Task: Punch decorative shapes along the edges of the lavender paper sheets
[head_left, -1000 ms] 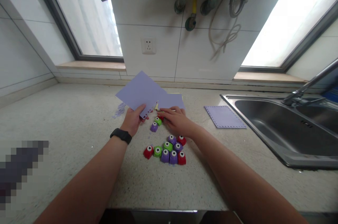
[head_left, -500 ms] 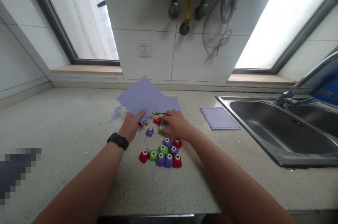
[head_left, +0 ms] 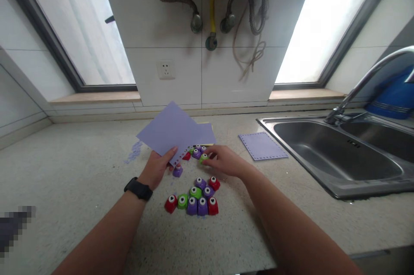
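My left hand (head_left: 157, 166) pinches the lower corner of a lavender paper sheet (head_left: 167, 131) and holds it up off the counter; a row of small holes runs along its near edge. My right hand (head_left: 225, 160) is closed round a small green craft punch (head_left: 203, 158) just right of that sheet. A purple punch (head_left: 177, 171) lies under my left fingers. More small punches (head_left: 196, 152) sit behind, partly hidden by the sheet. A cluster of red, green and purple punches (head_left: 195, 197) lies nearer to me.
A second lavender sheet (head_left: 207, 135) lies flat behind my hands. A punched lavender card (head_left: 262, 145) rests beside the steel sink (head_left: 334, 155) with its tap (head_left: 365, 81). Paper bits (head_left: 133, 153) are scattered at the left. A wall socket (head_left: 165, 69) and hoses (head_left: 211, 16) are behind.
My right hand has drawn the green punch rightward and closed round it. The head tilted up, so everything sits lower in the picture. My left hand still holds the sheet.
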